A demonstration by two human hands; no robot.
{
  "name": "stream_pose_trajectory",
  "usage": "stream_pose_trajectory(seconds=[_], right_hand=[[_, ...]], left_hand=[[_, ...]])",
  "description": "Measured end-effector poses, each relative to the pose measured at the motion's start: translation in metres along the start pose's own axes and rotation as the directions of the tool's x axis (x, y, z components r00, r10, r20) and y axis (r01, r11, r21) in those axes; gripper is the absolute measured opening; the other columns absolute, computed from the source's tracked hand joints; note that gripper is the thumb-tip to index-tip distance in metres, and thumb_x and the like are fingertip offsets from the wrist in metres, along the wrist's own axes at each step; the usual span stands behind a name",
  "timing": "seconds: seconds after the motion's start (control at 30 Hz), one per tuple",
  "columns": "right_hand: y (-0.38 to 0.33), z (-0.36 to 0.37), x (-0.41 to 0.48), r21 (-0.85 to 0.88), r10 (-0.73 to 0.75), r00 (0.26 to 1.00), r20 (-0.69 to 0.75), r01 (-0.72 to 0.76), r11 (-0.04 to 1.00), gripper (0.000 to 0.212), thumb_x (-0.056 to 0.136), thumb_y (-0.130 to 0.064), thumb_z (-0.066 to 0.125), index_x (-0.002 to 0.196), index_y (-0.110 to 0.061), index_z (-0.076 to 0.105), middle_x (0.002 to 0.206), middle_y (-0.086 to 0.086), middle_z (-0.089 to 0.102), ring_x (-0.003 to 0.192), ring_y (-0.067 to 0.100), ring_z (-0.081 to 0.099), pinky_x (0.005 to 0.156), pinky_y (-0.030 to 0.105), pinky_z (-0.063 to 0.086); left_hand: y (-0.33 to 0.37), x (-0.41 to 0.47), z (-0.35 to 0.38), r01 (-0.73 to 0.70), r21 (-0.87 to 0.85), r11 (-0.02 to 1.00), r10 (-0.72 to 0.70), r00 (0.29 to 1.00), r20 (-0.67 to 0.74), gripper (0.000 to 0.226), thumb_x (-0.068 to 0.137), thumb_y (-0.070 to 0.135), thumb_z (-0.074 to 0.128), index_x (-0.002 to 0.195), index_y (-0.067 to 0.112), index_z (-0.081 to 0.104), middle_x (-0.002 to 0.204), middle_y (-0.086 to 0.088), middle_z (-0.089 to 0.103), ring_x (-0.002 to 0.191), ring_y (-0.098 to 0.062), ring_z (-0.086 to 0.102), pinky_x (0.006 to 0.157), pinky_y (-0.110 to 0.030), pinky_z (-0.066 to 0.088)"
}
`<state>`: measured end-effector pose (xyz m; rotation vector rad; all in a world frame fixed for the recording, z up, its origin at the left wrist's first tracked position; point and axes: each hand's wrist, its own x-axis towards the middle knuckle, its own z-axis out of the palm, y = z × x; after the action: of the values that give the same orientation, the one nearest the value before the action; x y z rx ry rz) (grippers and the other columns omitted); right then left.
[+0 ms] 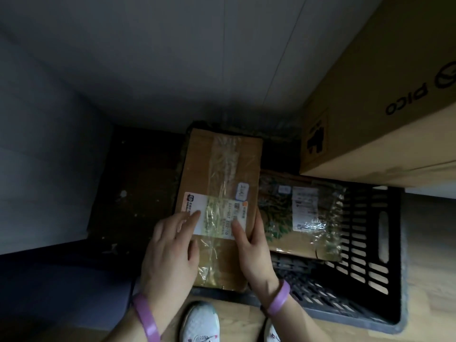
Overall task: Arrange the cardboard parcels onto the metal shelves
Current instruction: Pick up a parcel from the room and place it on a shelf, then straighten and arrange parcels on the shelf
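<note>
- The taped cardboard parcel (222, 169) lies lengthwise, near to far, at the left end of a black plastic crate (370, 243). Its near end is over the crate's near rim. I cannot tell whether it rests there or is already lifted.
- The left hand (170, 253) lies flat on the parcel's near left part, fingers straight and the forefinger on the shipping label (214, 218).
- The right hand (254, 250) grips the right edge, thumb on top and fingers curled over the side.
- The parcel looks stiff, flat and probably light. The clear tape (224, 164) down its middle is glossy and likely slick, so bare cardboard at the two long edges seems the safer hold.
- A second parcel (303, 213), wrapped in wrinkled film, lies in the crate just to the right.
- A large PICO carton (370, 95) overhangs the crate at the far right.
- The crate stands on a wooden floor (431, 267). A dark speckled surface (133, 181) lies to the left and pale wall panels (172, 58) stand beyond.
- No metal shelf is clearly in view and the light is dim.
</note>
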<state>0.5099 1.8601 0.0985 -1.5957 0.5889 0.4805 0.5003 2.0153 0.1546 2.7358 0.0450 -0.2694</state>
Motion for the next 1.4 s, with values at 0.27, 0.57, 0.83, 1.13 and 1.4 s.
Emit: stream_pose_trajectory(seconds=[0.27, 0.57, 0.83, 1.13, 1.4], right_hand=[[-0.063, -0.013, -0.033, -0.267, -0.058, 0.998, 0.008, 0.058, 0.962, 0.055, 0.093, -0.025, 0.063, 0.141, -0.023, 0.037, 0.135, -0.001, 0.057, 0.124, 0.015, 0.055, 0.103, 0.032, 0.045], [-0.270, -0.041, -0.195, -0.302, -0.014, 0.999, 0.046, 0.028, 0.953, 0.058, 0.097, -0.037, 0.055, 0.147, -0.013, 0.039, 0.146, 0.006, 0.051, 0.134, 0.019, 0.049, 0.110, 0.037, 0.040], [-0.417, -0.052, -0.358, -0.100, -0.148, 0.982, 0.115, 0.160, 0.982, 0.043, 0.097, -0.025, 0.057, 0.138, -0.016, 0.051, 0.136, 0.006, 0.059, 0.126, 0.016, 0.055, 0.109, 0.038, 0.043], [-0.487, -0.084, -0.513, 0.088, -0.478, 0.776, 0.411, 0.488, 0.869, 0.041, 0.097, -0.026, 0.058, 0.137, -0.024, 0.051, 0.135, -0.004, 0.058, 0.125, 0.003, 0.053, 0.106, 0.026, 0.043], [-0.444, -0.085, -0.633, 0.071, -0.441, 0.507, 0.740, 0.593, 0.802, 0.049, 0.096, -0.037, 0.058, 0.142, -0.029, 0.045, 0.144, -0.010, 0.051, 0.128, 0.001, 0.049, 0.108, 0.028, 0.042]], left_hand=[[0.025, 0.000, -0.041, 0.217, -0.220, 0.951, -0.160, 0.955, 0.249, 0.057, 0.088, 0.023, 0.064, 0.142, 0.019, 0.046, 0.145, -0.003, 0.046, 0.134, -0.022, 0.041, 0.109, -0.032, 0.034], [0.128, -0.042, -0.254, 0.417, -0.506, 0.755, -0.243, 0.895, 0.375, 0.041, 0.094, 0.023, 0.055, 0.135, 0.025, 0.053, 0.134, 0.002, 0.058, 0.125, -0.019, 0.052, 0.089, -0.019, 0.034], [0.194, -0.142, -0.433, 0.440, -0.810, 0.388, -0.365, 0.880, 0.303, 0.031, 0.095, 0.024, 0.056, 0.125, 0.029, 0.060, 0.122, -0.001, 0.065, 0.103, -0.010, 0.061, 0.081, -0.021, 0.046], [0.281, -0.289, -0.548, 0.009, -0.955, 0.297, -0.489, 0.860, -0.144, 0.029, 0.096, 0.031, 0.055, 0.123, 0.039, 0.057, 0.116, 0.016, 0.067, 0.109, -0.002, 0.062, 0.096, -0.025, 0.046], [0.317, -0.466, -0.557, -0.103, -0.956, 0.275, -0.747, 0.603, -0.280, 0.040, 0.096, 0.030, 0.054, 0.136, 0.032, 0.049, 0.126, 0.014, 0.061, 0.116, 0.005, 0.055, 0.089, -0.009, 0.043]])
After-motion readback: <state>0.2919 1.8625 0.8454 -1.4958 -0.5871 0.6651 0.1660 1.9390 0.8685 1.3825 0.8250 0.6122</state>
